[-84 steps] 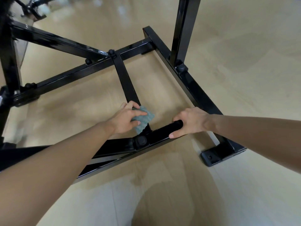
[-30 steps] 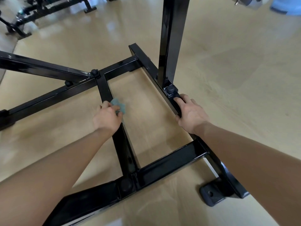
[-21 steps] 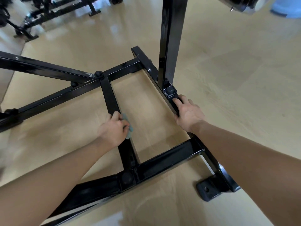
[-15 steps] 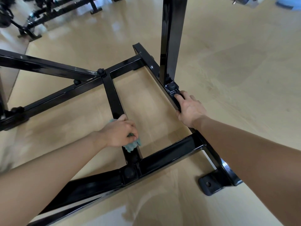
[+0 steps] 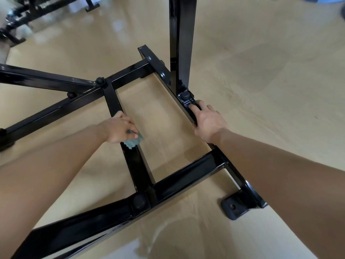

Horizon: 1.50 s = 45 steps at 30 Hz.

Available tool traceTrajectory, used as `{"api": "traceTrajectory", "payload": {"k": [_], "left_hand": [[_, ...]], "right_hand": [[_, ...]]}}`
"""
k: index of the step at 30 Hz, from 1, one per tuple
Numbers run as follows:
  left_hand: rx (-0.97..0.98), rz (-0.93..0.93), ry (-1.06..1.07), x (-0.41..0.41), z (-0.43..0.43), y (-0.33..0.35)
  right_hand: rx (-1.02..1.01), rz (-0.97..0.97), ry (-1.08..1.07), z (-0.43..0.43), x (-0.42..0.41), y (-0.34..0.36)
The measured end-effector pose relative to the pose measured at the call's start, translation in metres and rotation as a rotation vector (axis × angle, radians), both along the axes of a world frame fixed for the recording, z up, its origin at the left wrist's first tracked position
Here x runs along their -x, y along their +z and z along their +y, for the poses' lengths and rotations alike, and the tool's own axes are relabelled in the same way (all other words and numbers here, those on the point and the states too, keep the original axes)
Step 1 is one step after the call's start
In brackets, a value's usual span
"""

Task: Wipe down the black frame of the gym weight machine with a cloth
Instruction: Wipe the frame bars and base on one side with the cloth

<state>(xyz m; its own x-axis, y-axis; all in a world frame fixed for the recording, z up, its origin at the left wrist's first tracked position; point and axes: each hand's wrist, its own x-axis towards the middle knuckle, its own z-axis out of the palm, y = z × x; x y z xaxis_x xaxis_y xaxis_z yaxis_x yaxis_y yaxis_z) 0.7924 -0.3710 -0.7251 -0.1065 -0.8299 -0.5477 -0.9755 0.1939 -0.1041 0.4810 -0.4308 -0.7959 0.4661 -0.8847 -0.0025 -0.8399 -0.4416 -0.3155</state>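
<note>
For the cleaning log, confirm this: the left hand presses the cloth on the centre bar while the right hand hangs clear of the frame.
Wrong on the right hand: the head view shows it holding the side rail by the upright post. The left hand does press the cloth on the centre bar.

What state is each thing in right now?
Left hand: grips the cloth, pressing it on the middle bar.
Cloth: bunched, on the middle bar under the left hand.
Right hand: holds the side bar.
Post: upright on the side bar.
</note>
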Motion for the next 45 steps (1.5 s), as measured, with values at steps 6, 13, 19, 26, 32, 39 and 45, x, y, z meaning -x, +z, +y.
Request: {"api": "traceTrajectory", "payload": {"k": [6, 13, 19, 26, 32, 39, 45], "left_hand": [[-0.057, 0.017, 0.064, -0.002, -0.006, -0.005], [-0.049, 0.174, 0.020, 0.011, 0.033, -0.003], [-0.053, 0.222, -0.124, 0.026, 0.069, -0.006], [0.032, 0.325, -0.096, 0.026, 0.076, -0.009], [0.193, 0.317, 0.037, 0.008, 0.066, -0.011], [0.333, 0.181, 0.289, 0.006, 0.048, -0.025], [0.425, 0.180, 0.366, 0.027, 0.065, -0.027]], "right_hand": [[0.005, -0.005, 0.001, 0.000, 0.000, 0.000], [-0.014, -0.002, -0.001, 0.000, 0.001, 0.002], [-0.032, -0.014, 0.001, 0.004, 0.001, 0.009], [-0.045, -0.027, 0.003, 0.005, 0.001, 0.010], [-0.032, -0.021, 0.006, 0.003, 0.002, 0.007], [-0.033, -0.009, 0.000, 0.004, 0.001, 0.009], [-0.036, 0.010, 0.008, 0.004, 0.000, 0.012]]}}
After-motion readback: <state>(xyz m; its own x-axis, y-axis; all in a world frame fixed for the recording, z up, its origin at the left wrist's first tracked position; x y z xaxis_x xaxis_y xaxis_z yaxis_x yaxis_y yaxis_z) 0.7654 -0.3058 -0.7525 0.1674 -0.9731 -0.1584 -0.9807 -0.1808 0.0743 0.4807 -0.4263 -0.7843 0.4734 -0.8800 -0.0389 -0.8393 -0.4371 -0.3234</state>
